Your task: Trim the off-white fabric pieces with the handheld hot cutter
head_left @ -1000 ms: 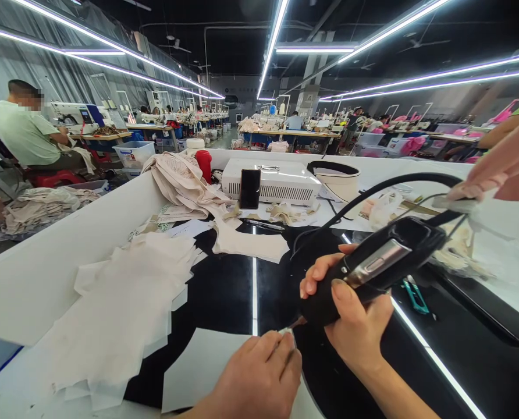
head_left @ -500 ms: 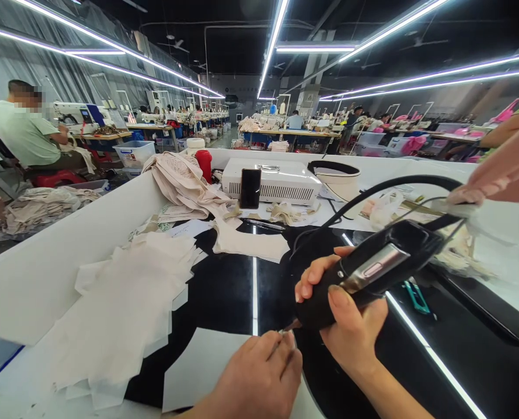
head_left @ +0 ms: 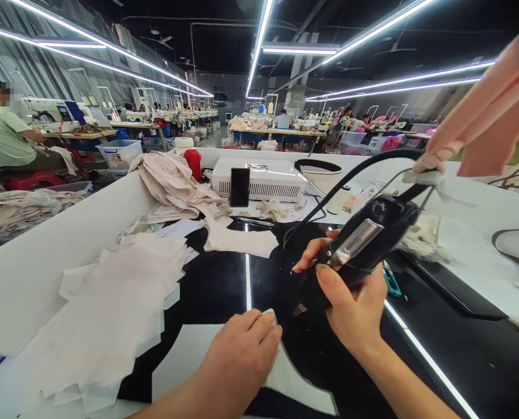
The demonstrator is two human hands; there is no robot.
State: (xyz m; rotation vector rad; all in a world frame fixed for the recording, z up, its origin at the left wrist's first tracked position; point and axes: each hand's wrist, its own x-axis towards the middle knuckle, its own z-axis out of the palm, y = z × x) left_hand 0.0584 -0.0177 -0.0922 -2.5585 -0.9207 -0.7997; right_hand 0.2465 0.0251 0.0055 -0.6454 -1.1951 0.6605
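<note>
My right hand (head_left: pixel 351 302) grips a black corded hand tool (head_left: pixel 364 244) with a silver strip, its tip pointing down toward the glossy black table (head_left: pixel 224 285). A thick black cable (head_left: pixel 355 174) runs up and back from the tool. My left hand (head_left: pixel 242 361) rests flat with fingers together on a white cut fabric piece (head_left: pixel 185 364) lying at the near edge, just left of the tool's tip. The tip hovers slightly above the piece's right edge.
A pile of white cut pieces (head_left: pixel 111 308) lies at left beside a white wall panel (head_left: pixel 45 256). Further back are beige fabric (head_left: pixel 172 180), a white machine (head_left: pixel 263 177) with a phone (head_left: pixel 240 187), and a red bottle (head_left: pixel 194 163). A person's pink sleeve (head_left: pixel 490 116) reaches in at right.
The tool has lifted slightly off the fabric piece and my left hand has slid left along it. The view shifted right, and the pink sleeve rose higher.
</note>
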